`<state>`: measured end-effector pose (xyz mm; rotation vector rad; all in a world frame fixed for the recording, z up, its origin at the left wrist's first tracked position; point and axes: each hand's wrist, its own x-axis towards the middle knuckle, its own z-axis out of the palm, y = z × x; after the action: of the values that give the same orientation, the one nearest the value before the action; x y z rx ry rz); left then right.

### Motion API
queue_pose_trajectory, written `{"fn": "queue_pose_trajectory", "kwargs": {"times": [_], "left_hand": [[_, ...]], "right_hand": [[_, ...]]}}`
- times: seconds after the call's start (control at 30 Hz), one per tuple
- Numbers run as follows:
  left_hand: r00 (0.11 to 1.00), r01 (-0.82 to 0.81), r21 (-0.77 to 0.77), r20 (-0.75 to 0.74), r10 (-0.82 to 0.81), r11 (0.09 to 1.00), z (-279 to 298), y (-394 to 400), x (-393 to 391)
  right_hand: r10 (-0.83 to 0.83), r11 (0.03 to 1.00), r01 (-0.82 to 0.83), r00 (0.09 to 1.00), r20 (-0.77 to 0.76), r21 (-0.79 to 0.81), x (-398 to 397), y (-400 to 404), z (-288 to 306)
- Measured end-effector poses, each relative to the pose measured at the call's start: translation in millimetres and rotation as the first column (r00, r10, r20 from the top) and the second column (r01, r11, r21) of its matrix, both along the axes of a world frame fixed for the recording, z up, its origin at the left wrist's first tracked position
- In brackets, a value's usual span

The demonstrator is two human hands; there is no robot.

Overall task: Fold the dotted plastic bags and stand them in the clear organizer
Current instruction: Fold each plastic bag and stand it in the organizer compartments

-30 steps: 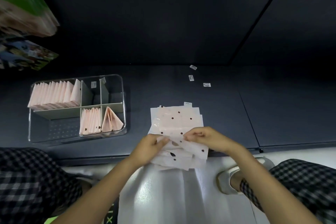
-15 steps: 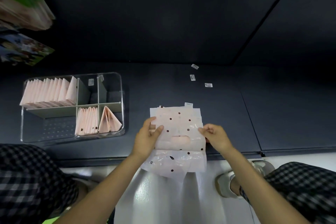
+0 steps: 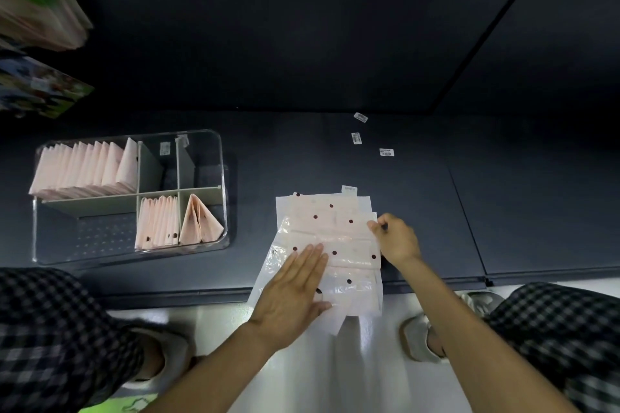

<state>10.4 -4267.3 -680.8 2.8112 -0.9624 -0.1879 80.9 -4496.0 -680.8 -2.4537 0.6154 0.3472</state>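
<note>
A pink dotted plastic bag [image 3: 339,238] lies spread on top of a small stack of the same bags at the front edge of the dark shelf [image 3: 335,161], its lower end hanging over the edge. My left hand [image 3: 295,292] lies flat on the bag's lower left part, fingers straight. My right hand [image 3: 396,238] pinches the bag's right edge. The clear organizer [image 3: 221,184] stands at the left; several folded pink bags stand in three of its compartments.
Three small white labels [image 3: 356,138] lie on the shelf behind the bags, and a fourth sits at the stack's top edge. Packaged goods [image 3: 37,10] hang at the upper left. My checked trouser legs [image 3: 50,329] and shoes frame the white floor below.
The bag, held up between both hands before, now lies spread on the stack. My left hand has gone from gripping its left edge to pressing flat on it; my right hand slid up the right edge.
</note>
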Motion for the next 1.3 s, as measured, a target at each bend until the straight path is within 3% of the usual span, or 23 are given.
{"fn": "queue_pose_trajectory", "kwargs": {"times": [0.53, 0.6, 0.67, 0.77, 0.83, 0.9, 1.03, 1.13, 1.3], "left_hand": [[0.999, 0.017, 0.125, -0.044, -0.011, 0.992, -2, 6, 2], [0.993, 0.053, 0.14, -0.109, -0.038, 0.989, -7, 7, 4], [0.99, 0.058, 0.159, -0.136, -0.036, 0.986, -11, 8, 4], [0.991, 0.063, 0.188, -0.126, -0.039, 0.98, -9, 8, 5], [0.996, 0.074, 0.17, -0.07, -0.063, 0.983, -4, 6, 4], [0.994, 0.059, 0.163, -0.1, -0.043, 0.985, 4, 4, 3], [0.994, 0.061, 0.153, -0.103, -0.046, 0.986, -10, 10, 7], [0.992, 0.06, 0.127, -0.116, -0.045, 0.99, -15, 27, 10], [0.997, 0.042, 0.136, -0.066, -0.033, 0.99, -9, 56, 11]], "right_hand": [[-0.062, 0.998, 0.062, 0.998, -0.01, -0.014, 0, 5, 1], [-0.076, 0.987, 0.084, 0.995, 0.058, -0.135, -13, 15, 8], [0.089, 0.938, 0.0, 0.966, 0.243, -0.347, -33, 31, 12], [0.485, 0.845, -0.316, 0.794, 0.367, -0.432, -67, 67, 12], [0.689, 0.684, -0.498, 0.68, 0.25, -0.533, -89, 77, 3], [0.712, 0.621, -0.567, 0.696, 0.087, -0.541, -105, 71, -2], [0.69, 0.592, -0.617, 0.72, -0.069, -0.519, -118, 44, -2], [0.631, 0.633, -0.605, 0.765, -0.13, -0.484, -119, 27, 9], [0.64, 0.655, -0.547, 0.769, -0.003, -0.521, -121, 12, 8]]}}
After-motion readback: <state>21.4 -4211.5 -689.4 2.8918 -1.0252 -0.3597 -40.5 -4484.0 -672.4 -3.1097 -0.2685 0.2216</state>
